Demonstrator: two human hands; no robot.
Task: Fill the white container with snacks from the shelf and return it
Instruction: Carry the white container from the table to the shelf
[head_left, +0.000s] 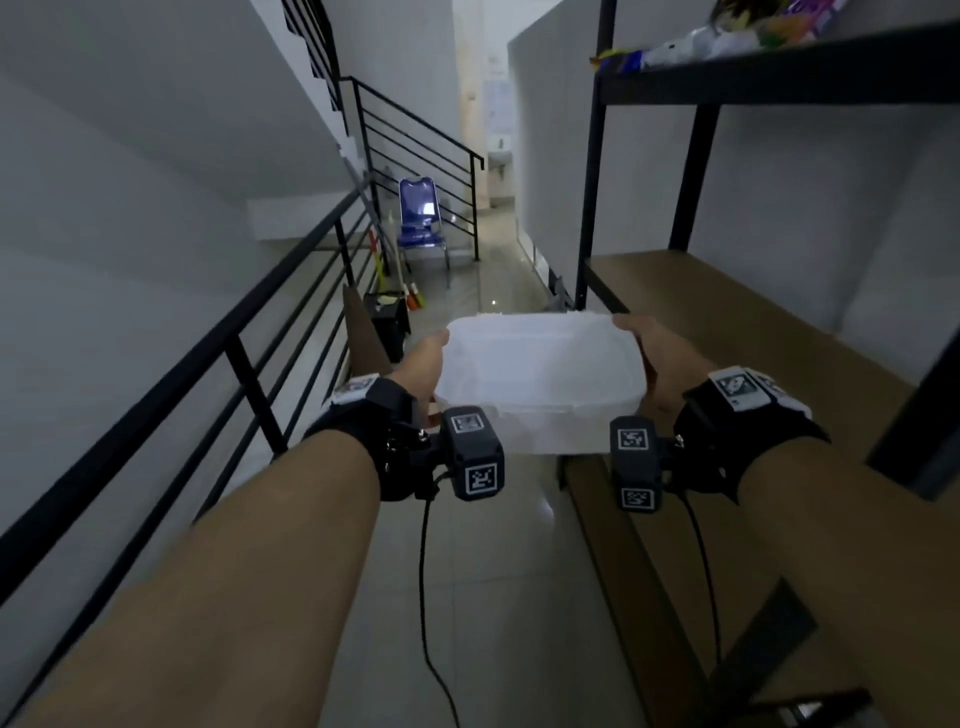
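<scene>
The white container (537, 376) is held in the air beside the shelf (769, 78), clamped at its ends by the left hand (421, 371) and right hand (654, 358). It should be kept level and set on the wooden board (727, 332) before snacks (727, 36) are reached for.

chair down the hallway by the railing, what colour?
Blue: the chair has a blue seat and back on a metal frame. Head view, the only one.

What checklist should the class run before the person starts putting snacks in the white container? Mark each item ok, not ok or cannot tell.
1. White container held on both sides: ok, left hand and right hand grip it.
2. Lid off: cannot tell.
3. Container empty: cannot tell.
4. Snacks in sight on the top shelf: ok.
5. A hand free to pick: not ok.
</scene>
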